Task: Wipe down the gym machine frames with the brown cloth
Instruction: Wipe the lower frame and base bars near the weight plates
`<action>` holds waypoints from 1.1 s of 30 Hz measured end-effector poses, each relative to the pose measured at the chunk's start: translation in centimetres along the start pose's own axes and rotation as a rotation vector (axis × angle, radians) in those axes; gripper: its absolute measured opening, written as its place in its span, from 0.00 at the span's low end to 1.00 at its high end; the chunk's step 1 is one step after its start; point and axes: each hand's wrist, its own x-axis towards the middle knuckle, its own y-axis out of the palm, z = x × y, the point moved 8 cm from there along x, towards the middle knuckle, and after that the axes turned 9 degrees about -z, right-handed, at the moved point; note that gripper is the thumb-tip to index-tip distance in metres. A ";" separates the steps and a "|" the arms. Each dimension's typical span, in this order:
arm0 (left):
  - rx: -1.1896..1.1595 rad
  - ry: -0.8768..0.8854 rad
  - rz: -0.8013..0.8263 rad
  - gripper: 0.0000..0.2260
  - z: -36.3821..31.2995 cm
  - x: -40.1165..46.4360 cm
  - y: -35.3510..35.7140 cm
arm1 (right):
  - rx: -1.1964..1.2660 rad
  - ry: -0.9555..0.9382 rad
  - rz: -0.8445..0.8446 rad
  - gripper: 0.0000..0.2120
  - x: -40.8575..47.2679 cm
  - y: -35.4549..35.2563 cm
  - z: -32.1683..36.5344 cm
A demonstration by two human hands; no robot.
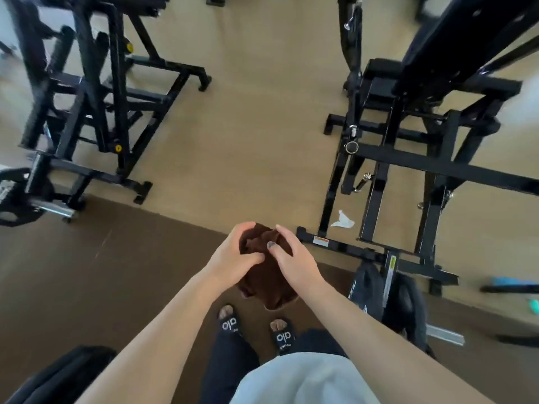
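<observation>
While bunched, brown cloth point(264, 282) between 2 grips

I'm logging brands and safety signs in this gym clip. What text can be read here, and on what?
"alo" on the strap of the left slide sandal.
"alo" on the right slide sandal; smaller print under it is unreadable.
Warning sticker on the right machine's base bar: too small.
Yellow-green label on the post: blurred.

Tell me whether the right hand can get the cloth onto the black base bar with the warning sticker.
Probably yes: the right hand holds the brown cloth and nothing lies between it and the base bar, though it sits low, so bending looks needed.
</observation>
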 end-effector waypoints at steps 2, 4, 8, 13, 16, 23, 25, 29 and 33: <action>0.017 0.025 0.048 0.29 -1.0 3.0 -0.5 | 0.030 0.006 -0.054 0.26 1.8 0.0 1.1; 0.040 0.054 0.109 0.29 -1.9 5.9 -0.6 | 0.035 0.010 -0.115 0.27 3.5 0.1 1.8; 0.132 0.145 0.275 0.30 -3.9 11.5 0.4 | 0.055 0.071 -0.278 0.29 6.5 0.0 2.2; 0.234 0.212 0.469 0.29 -6.3 16.9 3.1 | 0.171 0.181 -0.487 0.28 9.3 -0.5 0.9; 0.303 0.229 0.563 0.28 -7.0 18.4 5.7 | 0.263 0.250 -0.582 0.27 10.1 -1.2 -0.8; 0.477 0.300 0.738 0.27 -7.9 22.8 14.4 | 0.343 0.340 -0.729 0.25 13.2 -3.9 -5.2; 0.516 0.308 0.767 0.26 -7.4 24.2 17.2 | 0.364 0.351 -0.760 0.23 14.8 -4.4 -7.4; 0.568 0.300 0.820 0.26 -5.8 26.8 22.0 | 0.382 0.400 -0.821 0.22 17.5 -5.3 -11.9; 0.592 0.304 0.878 0.26 -4.3 29.2 26.4 | 0.395 0.448 -0.894 0.23 19.8 -5.7 -15.9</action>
